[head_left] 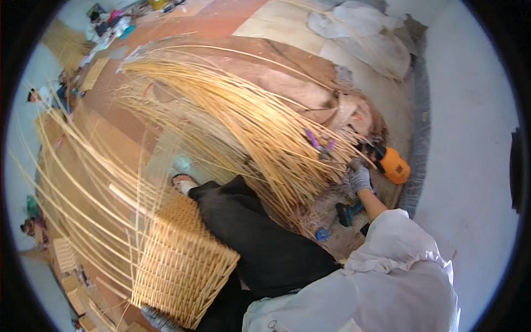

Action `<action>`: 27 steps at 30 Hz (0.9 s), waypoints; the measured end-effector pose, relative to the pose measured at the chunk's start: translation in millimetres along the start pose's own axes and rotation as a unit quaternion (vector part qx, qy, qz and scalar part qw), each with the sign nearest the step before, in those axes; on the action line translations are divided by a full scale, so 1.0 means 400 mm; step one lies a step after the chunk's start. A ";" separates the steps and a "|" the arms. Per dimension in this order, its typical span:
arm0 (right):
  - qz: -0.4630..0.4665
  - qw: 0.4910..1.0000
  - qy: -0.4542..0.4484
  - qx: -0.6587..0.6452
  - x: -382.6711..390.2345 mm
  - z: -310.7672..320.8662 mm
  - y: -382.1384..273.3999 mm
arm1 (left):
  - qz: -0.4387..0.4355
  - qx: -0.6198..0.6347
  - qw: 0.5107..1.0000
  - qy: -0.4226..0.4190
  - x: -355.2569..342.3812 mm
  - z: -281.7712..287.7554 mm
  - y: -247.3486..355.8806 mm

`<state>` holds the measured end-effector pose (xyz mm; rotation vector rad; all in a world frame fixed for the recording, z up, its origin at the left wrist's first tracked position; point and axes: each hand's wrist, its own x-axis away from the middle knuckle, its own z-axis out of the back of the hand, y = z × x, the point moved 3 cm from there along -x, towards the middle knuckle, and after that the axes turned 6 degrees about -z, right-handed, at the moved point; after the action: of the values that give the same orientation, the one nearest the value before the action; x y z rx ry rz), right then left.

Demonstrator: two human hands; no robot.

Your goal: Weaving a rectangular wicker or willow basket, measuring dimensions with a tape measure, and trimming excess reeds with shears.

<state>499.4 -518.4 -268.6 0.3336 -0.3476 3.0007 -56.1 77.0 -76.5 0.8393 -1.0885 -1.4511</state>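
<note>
A half-woven wicker basket (182,265) leans against my left leg, its long unwoven stakes (83,193) fanning out to the far left. My left hand (159,319), in a grey glove, grips the basket's lower edge at the bottom of the view; the basket partly covers its fingers. To the right, my right hand (360,178), also gloved, is at the near ends of a large bundle of pale wicker rods (238,110). Its fingers are closed, but what lies in them is too small to tell. Purple-handled pliers (319,145) rest on the bundle.
Just beyond my right hand is an orange and black tool (391,165). A dark teal power tool (348,213) and a blue ring-shaped item (322,234) lie on the floor nearer me. Brown sacking (298,83) and clear plastic bags (365,36) lie behind the rods. A white wall (470,138) bounds the right.
</note>
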 end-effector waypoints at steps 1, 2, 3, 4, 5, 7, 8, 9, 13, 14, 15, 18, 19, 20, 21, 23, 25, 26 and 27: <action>0.034 0.999 0.017 0.025 -0.049 -0.028 -0.049 | -0.011 -0.071 0.997 0.017 0.014 0.001 0.010; 0.078 0.994 -0.007 0.080 -0.100 -0.052 -0.090 | -0.022 -0.145 0.988 0.049 0.035 0.014 0.026; 0.139 0.974 -0.060 0.168 -0.157 -0.090 -0.134 | -0.071 -0.262 0.960 0.068 0.060 0.020 0.051; 0.190 0.951 -0.091 0.228 -0.197 -0.123 -0.163 | -0.119 -0.446 0.884 0.072 0.086 0.021 0.077; 0.228 0.943 -0.079 0.229 -0.242 -0.150 -0.183 | -0.145 -0.501 0.850 0.075 0.110 0.015 0.097; 0.154 0.981 -0.115 0.004 -0.299 -0.207 -0.186 | -0.154 -0.432 0.883 0.099 0.145 -0.001 0.120; 0.168 0.970 -0.070 0.159 -0.319 -0.226 -0.169 | -0.155 -0.390 0.899 0.126 0.156 -0.015 0.132; 0.220 0.938 -0.070 0.258 -0.320 -0.244 -0.168 | -0.125 -0.361 0.909 0.166 0.159 -0.027 0.130; 0.351 0.858 -0.076 0.366 -0.259 -0.162 -0.121 | -0.183 -0.311 0.917 0.170 0.189 -0.129 0.197; 0.387 0.877 -0.034 0.283 -0.230 -0.093 -0.128 | -0.161 -0.311 0.913 0.210 0.204 -0.156 0.227; 0.341 0.908 -0.059 0.238 -0.197 -0.010 -0.119 | -0.263 -0.415 0.849 0.195 0.236 -0.206 0.282; 0.153 0.962 -0.050 -0.220 -0.044 0.278 -0.146 | -0.357 -0.381 0.852 -0.036 0.329 -0.455 0.413; 0.141 0.941 -0.050 -0.305 0.022 0.370 -0.174 | -0.294 -0.267 0.884 -0.247 0.358 -0.553 0.445; 0.187 0.922 -0.067 -0.331 0.094 0.446 -0.220 | -0.167 -0.084 0.902 -0.389 0.397 -0.650 0.467; 0.201 0.910 -0.160 -0.325 0.167 0.511 -0.267 | -0.202 -0.077 0.883 -0.418 0.448 -0.733 0.503; 0.240 0.859 -0.285 -0.351 0.297 0.585 -0.383 | -0.234 -0.028 0.832 -0.502 0.535 -0.823 0.532; 0.233 0.793 -0.319 -0.463 0.406 0.604 -0.487 | -0.100 -0.212 0.707 -0.667 0.595 -0.840 0.465; 0.212 0.746 -0.302 -0.554 0.458 0.599 -0.523 | -0.087 -0.239 0.707 -0.659 0.605 -0.820 0.435; 0.207 0.644 -0.466 -0.570 0.487 0.555 -0.585 | -0.217 -0.240 0.725 -0.608 0.589 -0.796 0.421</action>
<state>385.4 -329.4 36.7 1.6764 -2.3966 1.8618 256.9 -210.4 -8.2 -0.4400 -1.3202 -2.6687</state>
